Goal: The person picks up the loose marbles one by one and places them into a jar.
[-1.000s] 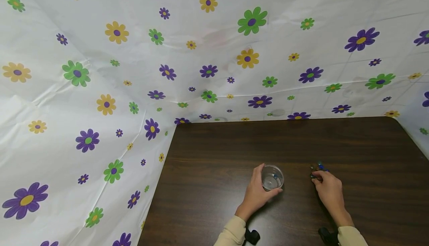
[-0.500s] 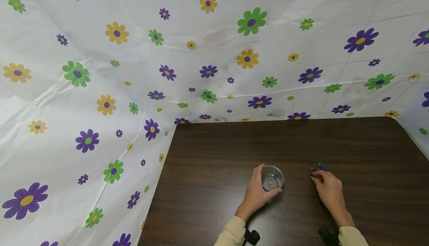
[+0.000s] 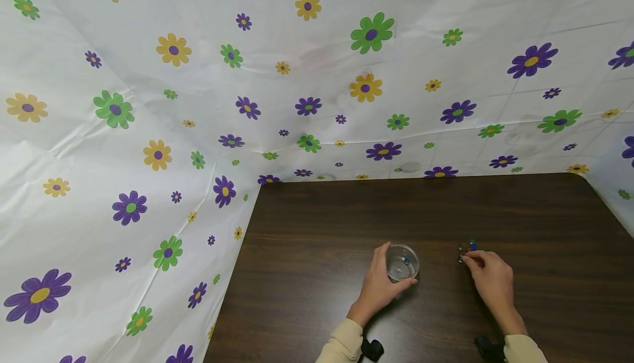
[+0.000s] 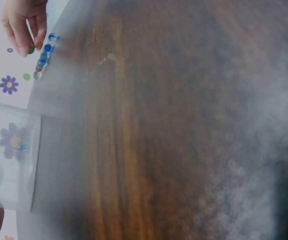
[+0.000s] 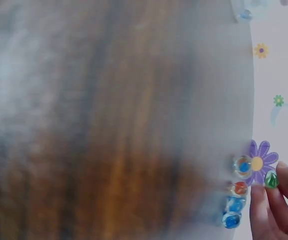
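A clear round plastic cup (image 3: 398, 270) stands on the table, gripped at its near left side by my left hand (image 3: 377, 289), thumb and fingers around the wall. Inside lies a blue marble (image 3: 407, 261). To the right, my right hand (image 3: 495, 283) pinches a green marble (image 5: 271, 179) between thumb and fingers. Its fingertips are right at a small cluster of marbles (image 3: 473, 246). Close up, the right wrist view has several of them in a row, among them an orange-red marble (image 5: 239, 188) and a blue marble (image 5: 231, 220).
The dark wooden table (image 3: 317, 220) extends around both hands. Behind it and along its left side hangs a white cloth (image 3: 277, 88) printed with purple, green and yellow flowers.
My right hand has shifted slightly to the right and turned a little, its fingertips staying at the marbles. The left hand and the cup have kept still.
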`<state>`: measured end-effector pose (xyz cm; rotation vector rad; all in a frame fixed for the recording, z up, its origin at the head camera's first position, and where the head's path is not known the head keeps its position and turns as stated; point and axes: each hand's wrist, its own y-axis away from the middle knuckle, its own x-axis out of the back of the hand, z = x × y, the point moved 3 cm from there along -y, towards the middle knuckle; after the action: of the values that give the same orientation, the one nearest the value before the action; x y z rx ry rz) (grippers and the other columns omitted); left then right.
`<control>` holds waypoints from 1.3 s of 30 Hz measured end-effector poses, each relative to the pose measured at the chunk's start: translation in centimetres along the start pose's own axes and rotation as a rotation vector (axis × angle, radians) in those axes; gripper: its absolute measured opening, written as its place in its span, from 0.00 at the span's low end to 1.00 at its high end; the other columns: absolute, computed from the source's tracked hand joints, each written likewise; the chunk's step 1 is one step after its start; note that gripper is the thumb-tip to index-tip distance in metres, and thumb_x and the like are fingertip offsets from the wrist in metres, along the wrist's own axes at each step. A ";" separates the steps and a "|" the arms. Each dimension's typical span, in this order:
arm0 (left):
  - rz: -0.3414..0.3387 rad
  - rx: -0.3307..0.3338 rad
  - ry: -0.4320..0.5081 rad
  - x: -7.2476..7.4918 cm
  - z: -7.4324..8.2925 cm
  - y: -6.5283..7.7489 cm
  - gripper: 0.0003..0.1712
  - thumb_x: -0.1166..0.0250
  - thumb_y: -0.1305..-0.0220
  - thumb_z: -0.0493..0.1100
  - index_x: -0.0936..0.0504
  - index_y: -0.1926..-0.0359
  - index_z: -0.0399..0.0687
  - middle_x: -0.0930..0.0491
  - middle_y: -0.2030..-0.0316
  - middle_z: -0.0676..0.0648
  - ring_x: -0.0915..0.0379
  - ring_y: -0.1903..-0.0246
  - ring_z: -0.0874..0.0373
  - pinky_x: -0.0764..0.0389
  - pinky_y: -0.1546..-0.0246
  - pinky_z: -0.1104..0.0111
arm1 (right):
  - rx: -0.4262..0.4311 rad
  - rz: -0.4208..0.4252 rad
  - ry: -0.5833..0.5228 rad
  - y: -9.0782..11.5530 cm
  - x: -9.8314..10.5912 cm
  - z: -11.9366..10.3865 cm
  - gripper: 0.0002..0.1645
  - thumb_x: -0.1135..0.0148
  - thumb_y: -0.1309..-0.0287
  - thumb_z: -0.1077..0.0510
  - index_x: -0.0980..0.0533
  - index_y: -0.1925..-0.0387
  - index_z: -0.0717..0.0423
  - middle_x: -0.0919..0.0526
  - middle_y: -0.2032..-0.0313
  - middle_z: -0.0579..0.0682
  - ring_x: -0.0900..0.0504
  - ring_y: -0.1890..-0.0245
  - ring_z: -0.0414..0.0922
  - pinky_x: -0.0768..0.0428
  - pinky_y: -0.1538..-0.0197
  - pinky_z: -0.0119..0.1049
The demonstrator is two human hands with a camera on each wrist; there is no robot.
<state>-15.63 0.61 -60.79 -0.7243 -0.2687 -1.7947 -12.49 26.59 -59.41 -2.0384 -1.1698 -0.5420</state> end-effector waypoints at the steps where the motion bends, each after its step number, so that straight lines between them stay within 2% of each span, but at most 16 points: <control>1: 0.001 -0.001 -0.002 0.0 0.0 0.0 0.55 0.22 0.41 0.58 0.41 0.22 0.46 0.33 0.30 0.51 0.27 0.37 0.51 0.24 0.41 0.58 | -0.001 0.012 -0.002 -0.1 0.1 0.0 0.05 0.23 0.48 0.70 0.14 0.69 0.67 0.16 0.70 0.60 0.20 0.73 0.46 0.32 0.71 0.25; 4: 0.001 -0.002 0.000 0.0 0.0 0.0 0.55 0.22 0.41 0.58 0.41 0.22 0.46 0.33 0.31 0.51 0.27 0.38 0.52 0.24 0.41 0.59 | -0.012 0.040 -0.024 -0.4 0.5 -0.2 0.05 0.22 0.50 0.70 0.13 0.70 0.66 0.15 0.69 0.60 0.25 0.74 0.31 0.35 0.68 0.20; 7: 0.000 0.000 -0.001 0.0 -0.1 0.0 0.55 0.22 0.41 0.59 0.41 0.22 0.46 0.33 0.31 0.51 0.27 0.37 0.52 0.24 0.40 0.58 | -0.033 0.041 -0.044 -0.7 0.9 -0.6 0.05 0.22 0.50 0.70 0.12 0.69 0.65 0.13 0.67 0.62 0.33 0.72 0.18 0.36 0.66 0.20; 12: -0.002 0.001 -0.002 0.0 -0.1 0.0 0.55 0.23 0.41 0.59 0.42 0.22 0.47 0.33 0.31 0.51 0.27 0.37 0.52 0.24 0.41 0.58 | -0.141 0.015 -0.122 -1.2 1.5 -1.3 0.06 0.23 0.44 0.66 0.12 0.65 0.66 0.12 0.62 0.65 0.34 0.72 0.11 0.33 0.67 0.16; 14: -0.003 -0.001 -0.002 0.0 -0.1 0.0 0.55 0.23 0.41 0.59 0.42 0.22 0.46 0.33 0.31 0.51 0.27 0.37 0.52 0.24 0.41 0.58 | -0.195 0.006 -0.164 -1.4 1.7 -1.6 0.08 0.24 0.42 0.64 0.12 0.62 0.66 0.11 0.63 0.62 0.31 0.72 0.12 0.31 0.69 0.16; 17: -0.003 -0.001 -0.003 0.0 -0.1 0.0 0.55 0.23 0.41 0.59 0.41 0.22 0.46 0.33 0.31 0.51 0.27 0.38 0.52 0.23 0.41 0.58 | -0.251 -0.010 -0.208 -1.6 2.1 -2.2 0.11 0.25 0.39 0.59 0.12 0.59 0.65 0.10 0.68 0.43 0.27 0.73 0.14 0.29 0.70 0.17; 19: -0.004 -0.001 -0.002 0.0 -0.1 0.0 0.55 0.23 0.41 0.59 0.41 0.22 0.46 0.33 0.31 0.51 0.27 0.38 0.52 0.23 0.41 0.58 | -0.283 -0.023 -0.240 -1.6 2.3 -2.7 0.14 0.25 0.38 0.56 0.12 0.58 0.64 0.14 0.71 0.29 0.25 0.72 0.17 0.28 0.69 0.18; 21: -0.003 0.001 -0.004 0.0 -0.1 0.0 0.55 0.23 0.41 0.59 0.41 0.22 0.47 0.33 0.31 0.52 0.27 0.38 0.53 0.23 0.42 0.59 | -0.300 -0.038 -0.277 -1.7 2.5 -3.3 0.16 0.25 0.37 0.54 0.12 0.57 0.64 0.18 0.72 0.20 0.23 0.72 0.19 0.27 0.69 0.20; 22: -0.002 0.001 -0.005 0.0 -0.1 0.0 0.55 0.22 0.41 0.59 0.41 0.22 0.47 0.33 0.31 0.52 0.27 0.38 0.53 0.23 0.42 0.59 | -0.307 -0.041 -0.299 -1.8 2.5 -3.6 0.17 0.25 0.38 0.53 0.12 0.56 0.64 0.19 0.72 0.19 0.22 0.72 0.20 0.26 0.69 0.21; 26: 0.003 0.001 -0.009 0.0 0.0 0.0 0.55 0.22 0.42 0.59 0.41 0.23 0.47 0.33 0.31 0.51 0.27 0.38 0.53 0.24 0.41 0.59 | -0.300 -0.062 -0.376 -1.8 2.5 -4.9 0.18 0.25 0.37 0.53 0.13 0.56 0.66 0.16 0.70 0.22 0.19 0.70 0.25 0.25 0.69 0.23; 30: 0.008 -0.002 -0.017 0.0 0.0 0.0 0.55 0.22 0.42 0.59 0.41 0.23 0.46 0.32 0.31 0.51 0.27 0.37 0.53 0.24 0.41 0.59 | -0.259 -0.076 -0.406 -1.7 2.1 -6.1 0.16 0.26 0.37 0.55 0.13 0.56 0.65 0.15 0.68 0.24 0.19 0.69 0.26 0.25 0.68 0.23; 35: 0.011 -0.008 -0.016 0.0 0.0 0.0 0.55 0.22 0.42 0.59 0.41 0.23 0.46 0.32 0.31 0.51 0.28 0.37 0.53 0.24 0.40 0.60 | -0.214 -0.097 -0.400 -1.6 1.2 -7.4 0.13 0.25 0.38 0.56 0.12 0.58 0.62 0.14 0.66 0.28 0.18 0.67 0.25 0.24 0.66 0.21; 39: 0.005 -0.012 -0.012 0.0 0.0 0.0 0.55 0.23 0.41 0.59 0.41 0.23 0.46 0.33 0.31 0.50 0.28 0.37 0.53 0.24 0.40 0.59 | -0.187 -0.117 -0.388 -1.6 0.7 -8.3 0.12 0.25 0.38 0.56 0.11 0.59 0.61 0.12 0.64 0.37 0.19 0.67 0.24 0.24 0.65 0.21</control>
<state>-15.63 0.62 -60.85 -0.7441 -0.2635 -1.7888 -13.58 21.27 -52.91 -2.3147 -1.5214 -0.3268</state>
